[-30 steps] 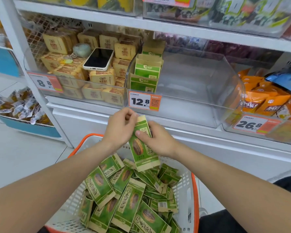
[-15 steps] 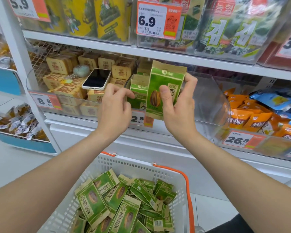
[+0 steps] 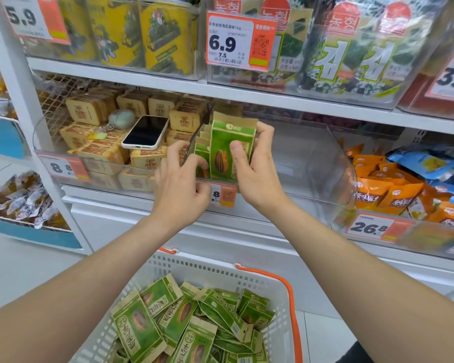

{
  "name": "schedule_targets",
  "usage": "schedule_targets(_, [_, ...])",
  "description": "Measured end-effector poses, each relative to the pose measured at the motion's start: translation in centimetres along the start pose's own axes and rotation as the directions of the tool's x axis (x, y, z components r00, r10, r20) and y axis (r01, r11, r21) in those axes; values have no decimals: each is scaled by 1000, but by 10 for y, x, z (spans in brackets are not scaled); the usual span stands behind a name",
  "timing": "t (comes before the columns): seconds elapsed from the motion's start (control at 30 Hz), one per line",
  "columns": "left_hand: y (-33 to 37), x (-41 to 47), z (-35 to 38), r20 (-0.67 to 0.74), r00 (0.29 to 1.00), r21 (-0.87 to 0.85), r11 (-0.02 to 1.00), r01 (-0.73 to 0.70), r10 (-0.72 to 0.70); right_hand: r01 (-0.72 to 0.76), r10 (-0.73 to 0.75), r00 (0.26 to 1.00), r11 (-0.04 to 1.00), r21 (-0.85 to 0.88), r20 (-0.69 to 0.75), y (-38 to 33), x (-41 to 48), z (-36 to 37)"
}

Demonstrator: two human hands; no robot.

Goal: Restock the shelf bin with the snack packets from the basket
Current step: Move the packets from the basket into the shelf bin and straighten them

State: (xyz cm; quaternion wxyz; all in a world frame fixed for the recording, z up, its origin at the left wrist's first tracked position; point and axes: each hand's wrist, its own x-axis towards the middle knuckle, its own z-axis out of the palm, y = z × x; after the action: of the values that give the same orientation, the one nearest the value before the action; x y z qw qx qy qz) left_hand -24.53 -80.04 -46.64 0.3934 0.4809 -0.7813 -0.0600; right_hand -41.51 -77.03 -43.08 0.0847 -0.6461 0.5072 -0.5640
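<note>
Fingers (image 3: 265, 133) of the right hand (image 3: 260, 176) grip a green snack packet (image 3: 226, 142) upright at the left end of the shelf bin (image 3: 312, 163). The left hand (image 3: 180, 187) touches standing packets (image 3: 201, 153) there — grip unclear. More fill the basket (image 3: 268, 284).

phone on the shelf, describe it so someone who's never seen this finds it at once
Find the middle shelf, then its left clear bin, filled with tan snack packets. The phone lies flat on top of those packets, screen up. It is the only glossy black slab with a white rim among brown paper wrappers.
</note>
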Motion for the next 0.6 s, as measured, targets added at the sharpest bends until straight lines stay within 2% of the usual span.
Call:
schedule_targets(0.13, [-2, 1, 1, -6, 1000, 31, 999, -13, 13, -113, 120, 990, 990, -85, 72, 7, 4, 3])
schedule_targets(0.3, [-2, -2, 1, -13, 999, 53, 998, -37, 37, -86, 91, 996, 981, -175, 22, 7, 5, 4])
schedule_targets(0.5, [3, -6, 0, -18, 999, 29, 999, -39, 40, -265, 297, 952, 919, -291, 70, 10, 13, -5])
schedule_targets(0.6, [5, -7, 0, -19, 999, 22, 999, -26, 26, -293, 346, 934, 886, -359, 93, 9, 13, -7])
